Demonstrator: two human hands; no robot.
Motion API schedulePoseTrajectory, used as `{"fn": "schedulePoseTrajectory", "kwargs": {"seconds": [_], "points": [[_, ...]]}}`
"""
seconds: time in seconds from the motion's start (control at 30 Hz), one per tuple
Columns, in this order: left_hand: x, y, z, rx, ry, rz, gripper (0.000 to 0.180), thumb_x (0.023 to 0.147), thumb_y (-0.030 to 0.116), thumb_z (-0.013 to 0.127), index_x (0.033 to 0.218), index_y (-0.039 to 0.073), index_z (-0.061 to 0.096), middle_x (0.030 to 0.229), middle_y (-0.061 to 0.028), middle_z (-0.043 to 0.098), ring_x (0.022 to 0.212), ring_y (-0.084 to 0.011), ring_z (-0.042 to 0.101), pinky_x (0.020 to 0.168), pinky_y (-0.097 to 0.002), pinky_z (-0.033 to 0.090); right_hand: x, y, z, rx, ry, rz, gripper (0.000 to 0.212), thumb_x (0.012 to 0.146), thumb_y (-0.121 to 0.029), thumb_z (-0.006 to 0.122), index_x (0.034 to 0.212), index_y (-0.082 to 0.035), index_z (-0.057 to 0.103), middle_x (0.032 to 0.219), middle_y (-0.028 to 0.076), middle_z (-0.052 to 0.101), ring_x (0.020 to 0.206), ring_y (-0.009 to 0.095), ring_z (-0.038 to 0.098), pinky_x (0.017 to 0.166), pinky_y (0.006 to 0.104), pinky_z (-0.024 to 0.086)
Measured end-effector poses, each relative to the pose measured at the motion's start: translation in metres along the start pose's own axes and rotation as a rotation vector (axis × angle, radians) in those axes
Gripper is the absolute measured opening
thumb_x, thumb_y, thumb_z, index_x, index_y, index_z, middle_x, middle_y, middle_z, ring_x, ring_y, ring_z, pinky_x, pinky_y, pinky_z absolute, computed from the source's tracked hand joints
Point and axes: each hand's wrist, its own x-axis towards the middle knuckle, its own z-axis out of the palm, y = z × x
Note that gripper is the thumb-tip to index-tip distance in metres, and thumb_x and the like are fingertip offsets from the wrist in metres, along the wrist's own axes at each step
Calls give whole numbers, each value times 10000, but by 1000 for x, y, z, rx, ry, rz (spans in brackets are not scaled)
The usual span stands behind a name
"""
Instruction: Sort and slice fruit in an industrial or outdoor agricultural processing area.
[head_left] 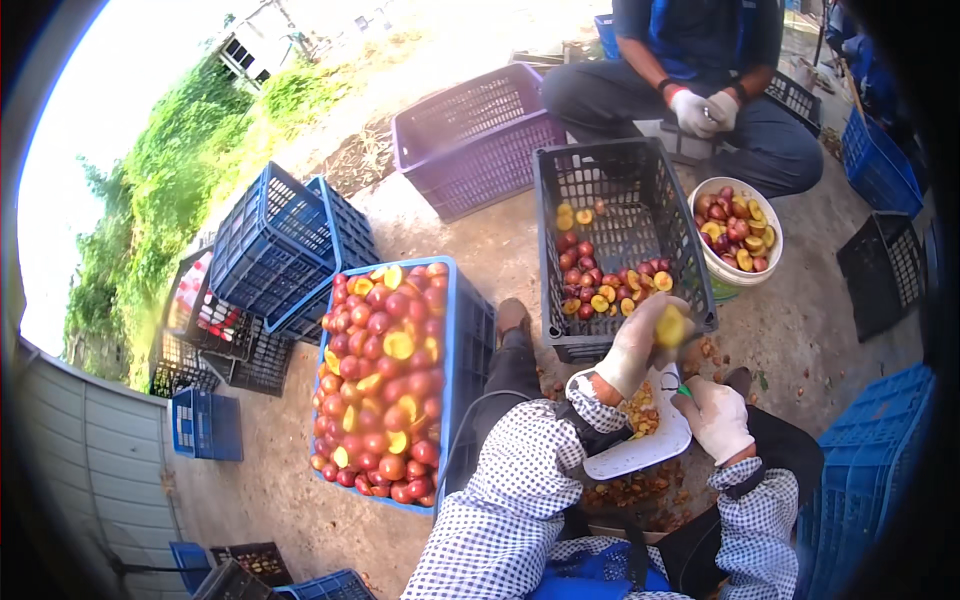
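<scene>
My left hand (632, 352), in a pale glove, is closed on a cut plum (672, 327) with its yellow flesh showing, above the near end of a black crate (560, 345). The crate holds whole-looking and halved red plums (590, 272). Lower right, my gloved right hand (718, 420) grips a small green-handled tool (684, 391); its working end cannot be made out. Below and between both hands lies a white tray (640, 458) with wet yellow-brown scraps, partly hidden by my left arm.
A blue crate (455, 350) heaped with red plums stands left of my leg. Beyond the black crate are a purple crate (470, 165) and a white bucket (712, 258) of plums. Opposite sits a person (700, 112) in white gloves. Blue crates (270, 240) are stacked left; another (870, 450) stands right.
</scene>
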Motion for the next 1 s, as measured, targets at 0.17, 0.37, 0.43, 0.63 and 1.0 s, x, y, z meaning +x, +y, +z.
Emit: {"fn": "schedulePoseTrajectory", "kwargs": {"seconds": [0.17, 0.37, 0.43, 0.63, 1.0], "points": [[-46, 66, 17, 71, 148, 89, 314, 1013, 369, 474, 1149, 124, 616, 940, 4, 602, 665, -71, 517, 537, -205, 383, 0, -22, -1, 485, -67, 25, 182, 887, -179, 641, 859, 0, 635, 715, 208, 618, 652, 372, 622, 605, 436, 466], [-139, 94, -14, 236, 362, 444, 272, 954, 273, 621, 1067, 26, 626, 888, -16, 628, 689, -105, 542, 645, -248, 453, -1, 15, 29, 57, -21, -94, 214, 860, -221, 677, 880, -10, 652, 786, 229, 652, 738, 422, 646, 660, 482, 476], [-178, 100, -23, 377, 613, 503, 271, 907, 216, 695, 1072, 11, 630, 898, -31, 618, 778, -124, 556, 736, -269, 471, -3, 22, 31, 76, 1, -98, 215, 856, -221, 682, 871, -11, 636, 773, 236, 646, 742, 428, 643, 661, 489, 477], [-282, 54, -93, 895, 1260, 518, 474, 722, 230, 872, 1081, 21, 644, 974, -127, 644, 898, -284, 630, 827, -361, 514, -8, 39, 56, 39, 2, -71, 226, 840, -218, 690, 921, -10, 659, 765, 243, 651, 742, 433, 651, 664, 499, 481], [-407, 42, -239, 806, 1859, 384, 516, 794, 344, 809, 1153, 11, 648, 1065, -177, 671, 976, -276, 635, 868, -388, 511, -19, 28, 58, -14, -21, -111, 223, 834, -225, 689, 862, -7, 651, 738, 247, 635, 724, 433, 639, 656, 487, 474]]}}
